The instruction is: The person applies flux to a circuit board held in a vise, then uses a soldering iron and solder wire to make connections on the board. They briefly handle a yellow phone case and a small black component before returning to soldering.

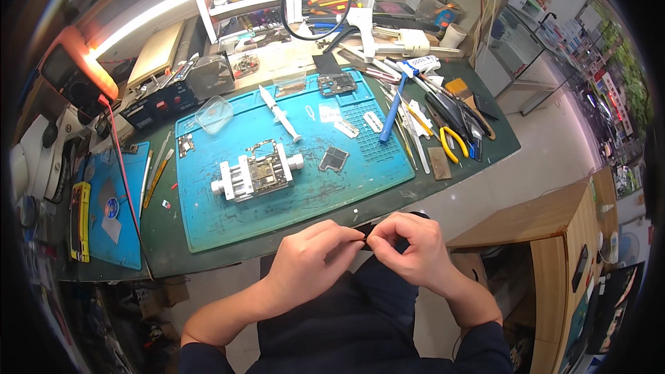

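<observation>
My left hand (308, 260) and my right hand (409, 246) meet just below the front edge of the workbench, over my lap. Both pinch the same tiny dark piece (365, 237) between thumb and forefinger; it is too small to tell what it is. On the blue work mat (228, 218) above them sits a white clamp fixture (256, 174) holding a small circuit board. A small dark square part (333, 158) lies to the right of the fixture, and a white syringe (279, 113) lies further back.
Tweezers, a blue-handled tool (392, 109), yellow-handled cutters (454, 144) and other hand tools lie along the mat's right side. A second blue mat (114, 201) with a yellow-edged phone (80, 220) is at left, beside a microscope. A wooden cabinet (554, 228) stands at right.
</observation>
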### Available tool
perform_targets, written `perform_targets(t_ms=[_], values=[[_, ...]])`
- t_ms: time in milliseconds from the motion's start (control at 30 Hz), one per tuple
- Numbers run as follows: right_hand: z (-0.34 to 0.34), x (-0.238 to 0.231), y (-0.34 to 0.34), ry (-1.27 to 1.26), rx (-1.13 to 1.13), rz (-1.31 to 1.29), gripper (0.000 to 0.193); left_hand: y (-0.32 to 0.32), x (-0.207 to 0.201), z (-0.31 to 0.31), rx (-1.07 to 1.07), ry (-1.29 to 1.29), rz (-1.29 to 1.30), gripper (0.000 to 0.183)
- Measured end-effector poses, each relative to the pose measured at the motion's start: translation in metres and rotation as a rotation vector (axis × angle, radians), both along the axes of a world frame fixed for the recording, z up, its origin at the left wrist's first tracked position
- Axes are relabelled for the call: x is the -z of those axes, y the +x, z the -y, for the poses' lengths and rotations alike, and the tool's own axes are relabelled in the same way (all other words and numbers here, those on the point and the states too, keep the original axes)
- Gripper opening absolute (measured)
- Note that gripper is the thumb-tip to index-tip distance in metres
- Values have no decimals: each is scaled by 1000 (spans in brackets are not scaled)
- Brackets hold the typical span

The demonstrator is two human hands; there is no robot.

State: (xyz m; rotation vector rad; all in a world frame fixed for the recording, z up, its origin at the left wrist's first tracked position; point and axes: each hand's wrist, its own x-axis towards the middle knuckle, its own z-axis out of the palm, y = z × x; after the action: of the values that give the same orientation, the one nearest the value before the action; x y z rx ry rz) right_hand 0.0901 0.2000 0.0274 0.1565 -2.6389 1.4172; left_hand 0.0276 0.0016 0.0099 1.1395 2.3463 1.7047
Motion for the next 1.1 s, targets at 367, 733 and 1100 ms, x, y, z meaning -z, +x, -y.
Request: perform_targets(t_ms=[367,733,1100], values=[[-2,-11,-2,-432,-24,357,19,-3,-10,12,76,30,593,11],[16,-17,-5,-357,58,219,11,0,-4,20,89,279,542,9],[45,-100,-87,56,-113,38,28,-13,-20,65,-168,394,295,8]])
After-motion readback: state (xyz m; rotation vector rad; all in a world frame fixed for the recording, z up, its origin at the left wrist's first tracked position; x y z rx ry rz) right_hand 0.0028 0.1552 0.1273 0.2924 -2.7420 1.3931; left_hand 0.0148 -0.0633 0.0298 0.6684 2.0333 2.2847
